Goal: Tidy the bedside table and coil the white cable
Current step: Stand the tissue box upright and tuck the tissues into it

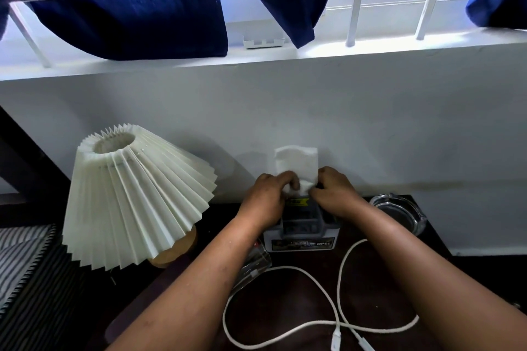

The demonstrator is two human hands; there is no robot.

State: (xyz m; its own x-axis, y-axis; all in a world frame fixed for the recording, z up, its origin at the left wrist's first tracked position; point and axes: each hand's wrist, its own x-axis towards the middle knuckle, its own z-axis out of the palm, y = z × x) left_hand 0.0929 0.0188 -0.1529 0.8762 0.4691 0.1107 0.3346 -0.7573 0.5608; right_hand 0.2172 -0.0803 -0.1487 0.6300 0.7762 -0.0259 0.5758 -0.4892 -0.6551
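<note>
At the far left a striped bed cover (20,262) meets the dark table (291,293), and a pleated lamp (137,196) stands tilted at the table's left rear. Just right of its base a clear glass (251,265) lies on its side, partly under the left forearm, so that bit looks unsorted. Behind it sits a grey tissue box (301,232) against the wall. The left hand (265,196) and right hand (336,194) meet over its top, fingers of both pinched shut on the white tissue (296,164) that stands up out of the box; I judge they are tucking or straightening it. In front, the white cable (322,291) sprawls in loose crossing loops on the table, uncoiled, so the main job is not yet begun. At the right rear rests a glass ashtray (399,212). The cable's connectors run off the bottom edge, the box opening is hidden by the hands, and its label is mostly unreadable
</note>
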